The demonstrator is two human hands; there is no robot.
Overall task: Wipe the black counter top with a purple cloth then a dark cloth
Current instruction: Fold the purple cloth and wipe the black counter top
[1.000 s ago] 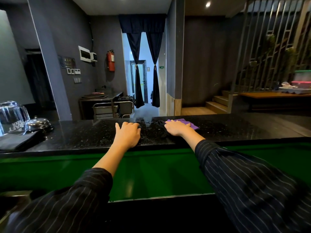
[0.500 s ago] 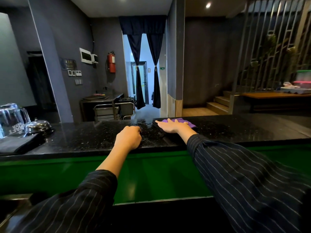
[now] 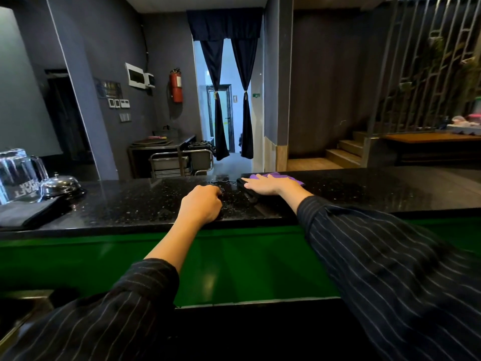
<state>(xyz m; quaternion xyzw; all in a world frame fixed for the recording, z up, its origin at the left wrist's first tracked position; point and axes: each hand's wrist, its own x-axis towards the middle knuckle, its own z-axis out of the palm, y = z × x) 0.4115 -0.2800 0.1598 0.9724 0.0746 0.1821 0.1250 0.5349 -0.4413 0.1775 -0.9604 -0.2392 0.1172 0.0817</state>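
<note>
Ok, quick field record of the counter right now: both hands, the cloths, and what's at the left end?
right hand: flat, fingers straight, pressing on the purple cloth
left hand: fingers curled, resting on the speckled black stone counter top near its front edge; nothing visible in it
surface: wet patch between the hands
folded dark cloth: lies at the left end, untouched
also at left end: domed metal call bell, upturned clear glass mug
</note>
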